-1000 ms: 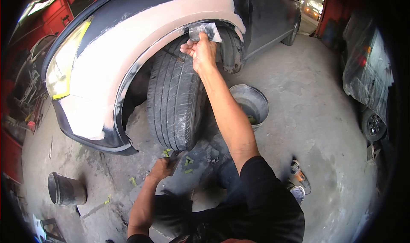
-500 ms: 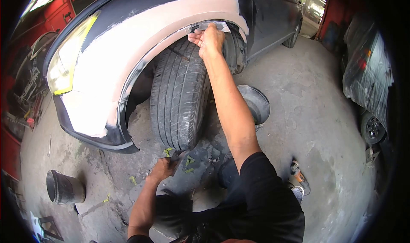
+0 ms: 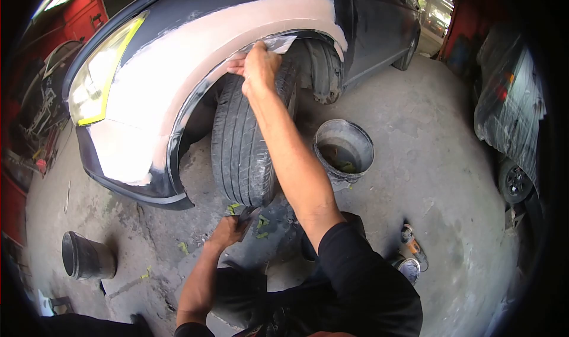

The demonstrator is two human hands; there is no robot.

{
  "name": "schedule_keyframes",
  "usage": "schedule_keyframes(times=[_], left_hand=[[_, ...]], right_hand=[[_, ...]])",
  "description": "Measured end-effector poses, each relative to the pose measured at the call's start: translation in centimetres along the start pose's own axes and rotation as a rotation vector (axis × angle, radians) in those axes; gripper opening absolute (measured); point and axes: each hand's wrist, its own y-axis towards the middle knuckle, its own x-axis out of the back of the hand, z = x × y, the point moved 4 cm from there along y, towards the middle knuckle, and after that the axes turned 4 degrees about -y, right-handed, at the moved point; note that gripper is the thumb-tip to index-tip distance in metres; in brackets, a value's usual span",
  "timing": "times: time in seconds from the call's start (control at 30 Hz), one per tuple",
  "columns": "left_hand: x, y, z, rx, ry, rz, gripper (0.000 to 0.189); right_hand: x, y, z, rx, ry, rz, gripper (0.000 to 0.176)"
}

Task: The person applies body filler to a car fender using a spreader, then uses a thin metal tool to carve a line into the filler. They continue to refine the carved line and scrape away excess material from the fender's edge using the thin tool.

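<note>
My right hand (image 3: 259,70) pinches a thin, flat, pale grey sheet (image 3: 280,44) against the wheel-arch lip of a dark car. Pinkish-white filler (image 3: 148,64) covers much of the front fender around that arch. Below the hand is the tire (image 3: 243,135), turned outward. My left hand (image 3: 225,231) is lower, near the tire's bottom, with its fingers closed round a dark flat plate (image 3: 243,227) whose exact kind I cannot make out. Yellow-green tape edges the headlight (image 3: 98,79).
An open bucket (image 3: 344,150) stands right of the tire, and a dark bucket (image 3: 89,256) at left. An orange power tool (image 3: 415,246) and a small can (image 3: 409,270) lie at right. Tape scraps (image 3: 262,223) litter the floor. A plastic-covered vehicle (image 3: 510,94) is far right.
My right hand has slid left along the arch lip with the pale sheet. The left hand has barely moved. A black shape now shows at the lower left edge.
</note>
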Motion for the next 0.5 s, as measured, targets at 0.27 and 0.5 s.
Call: schedule_keyframes(times=[0.27,0.5], left_hand=[[0.2,-0.1,-0.8,0.024,-0.022,0.025,0.030],[-1.3,0.6,2.3,0.053,0.052,0.147,0.033]], right_hand=[[-2.3,-4.6,-3.1,-0.012,0.014,0.027,0.035],[-4.0,-8.4,-6.7,0.118,-0.110,0.070,0.037]])
